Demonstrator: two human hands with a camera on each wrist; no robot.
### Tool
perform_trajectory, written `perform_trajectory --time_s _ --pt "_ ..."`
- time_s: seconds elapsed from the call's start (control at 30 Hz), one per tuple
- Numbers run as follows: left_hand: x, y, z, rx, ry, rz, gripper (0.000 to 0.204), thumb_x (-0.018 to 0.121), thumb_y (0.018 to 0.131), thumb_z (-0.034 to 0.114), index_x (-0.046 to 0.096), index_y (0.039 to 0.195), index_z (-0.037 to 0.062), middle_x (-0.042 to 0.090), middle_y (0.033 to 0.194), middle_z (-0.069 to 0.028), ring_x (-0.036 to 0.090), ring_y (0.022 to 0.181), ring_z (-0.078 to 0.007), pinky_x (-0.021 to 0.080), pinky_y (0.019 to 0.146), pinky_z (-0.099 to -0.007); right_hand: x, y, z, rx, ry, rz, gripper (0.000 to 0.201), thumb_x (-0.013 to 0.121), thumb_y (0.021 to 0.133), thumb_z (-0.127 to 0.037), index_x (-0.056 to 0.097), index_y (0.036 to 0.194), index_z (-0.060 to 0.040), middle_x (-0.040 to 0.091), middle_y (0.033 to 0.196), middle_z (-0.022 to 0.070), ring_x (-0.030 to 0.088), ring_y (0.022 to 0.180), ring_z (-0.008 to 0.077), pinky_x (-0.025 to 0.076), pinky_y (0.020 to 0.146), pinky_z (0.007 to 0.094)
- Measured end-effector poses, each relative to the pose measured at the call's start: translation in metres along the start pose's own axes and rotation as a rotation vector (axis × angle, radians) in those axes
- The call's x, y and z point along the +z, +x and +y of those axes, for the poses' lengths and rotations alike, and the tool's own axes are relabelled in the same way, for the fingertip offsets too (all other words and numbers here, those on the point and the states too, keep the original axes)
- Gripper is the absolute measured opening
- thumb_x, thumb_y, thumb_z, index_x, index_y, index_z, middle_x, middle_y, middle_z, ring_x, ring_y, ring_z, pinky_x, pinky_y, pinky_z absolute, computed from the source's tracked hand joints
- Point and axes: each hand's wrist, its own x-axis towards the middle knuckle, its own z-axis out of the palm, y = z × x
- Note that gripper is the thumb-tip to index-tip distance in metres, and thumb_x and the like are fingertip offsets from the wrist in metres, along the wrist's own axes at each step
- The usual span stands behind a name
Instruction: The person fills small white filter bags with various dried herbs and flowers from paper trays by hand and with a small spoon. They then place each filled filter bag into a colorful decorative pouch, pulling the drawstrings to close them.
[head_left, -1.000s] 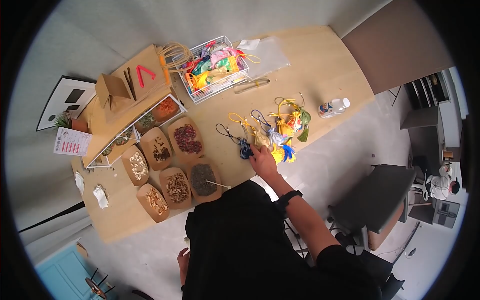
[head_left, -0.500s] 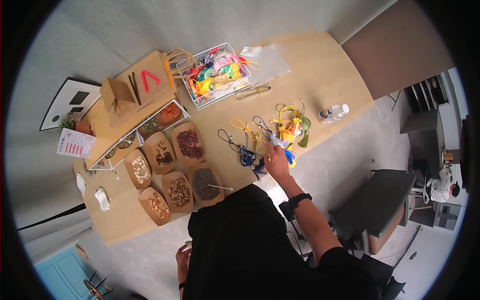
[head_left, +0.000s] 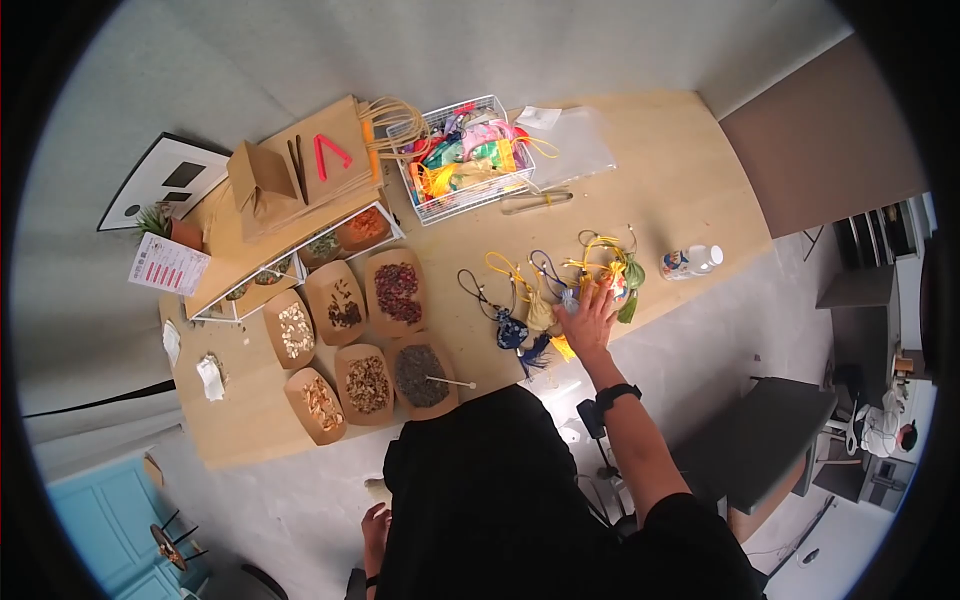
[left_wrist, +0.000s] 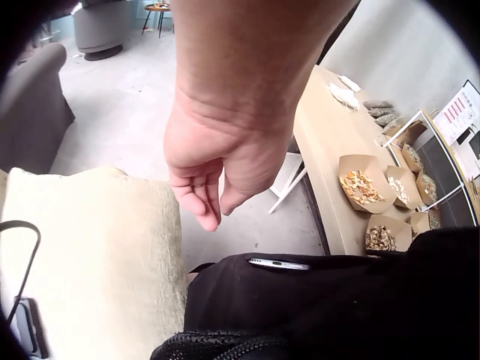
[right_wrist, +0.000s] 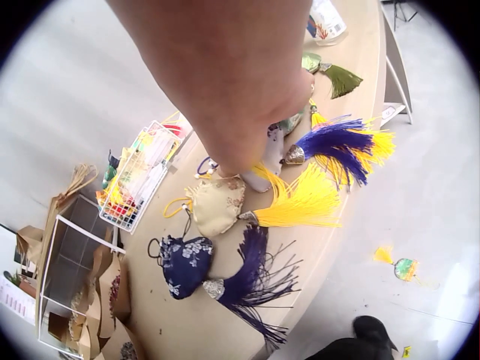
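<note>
Over a row of tasselled sachets at the table's front edge, my right hand [head_left: 588, 318] reaches with its fingers extended, touching the white sachet [right_wrist: 264, 174] with the blue tassel [right_wrist: 334, 150]. Its fingertips are mostly hidden in the right wrist view. To its left lie a cream sachet [right_wrist: 217, 206] with a yellow tassel [right_wrist: 300, 201] and a navy flowered sachet [right_wrist: 185, 264] with a dark tassel [right_wrist: 251, 289]. Beyond the hand shows a green sachet's olive tassel [right_wrist: 344, 80]. My left hand [left_wrist: 229, 157] hangs beside my body, fingers loosely curled, holding nothing.
Paper trays of dried herbs, including a dark grey one [head_left: 424, 378], stand on the left. Behind are a wire basket [head_left: 468, 205] of colourful sachets and tongs [head_left: 537, 202]. A white bottle [head_left: 692, 262] stands on the right. A small tasselled sachet [right_wrist: 406, 268] lies on the floor.
My right hand has moved right along the row, from the navy sachet to the white one, and its fingers have spread. The navy sachet's tassel now shows uncovered. The head view has shifted.
</note>
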Motion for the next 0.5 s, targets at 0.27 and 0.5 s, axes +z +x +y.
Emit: perform_trajectory --time_s 0.27,0.5 --pt "-0.028 0.002 -0.041 0.004 0.092 -0.007 0.043 0.065 0.079 -0.003 0.058 0.121 -0.0017 0.070 0.088 -0.0124 0.064 0.068 -0.0132 0.051 0.059 -0.0245 -0.019 0.051 0.033 0.133 0.013 0.047 0.092 0.058 0.084 -0.060 0.025 0.150 -0.0058 0.024 0.153 0.0246 0.018 0.144 0.0402 0.021 0.110 0.0645" --pt "-0.014 -0.011 -0.018 0.034 0.124 -0.027 0.043 0.064 0.078 -0.005 0.057 0.120 -0.0040 0.069 0.087 -0.0131 0.064 0.066 -0.0138 0.051 0.057 -0.0253 -0.027 0.056 0.034 0.152 0.046 -0.013 0.097 0.057 0.083 -0.064 0.019 0.152 -0.0068 0.016 0.157 0.0223 0.011 0.146 0.0405 0.019 0.111 0.0637"
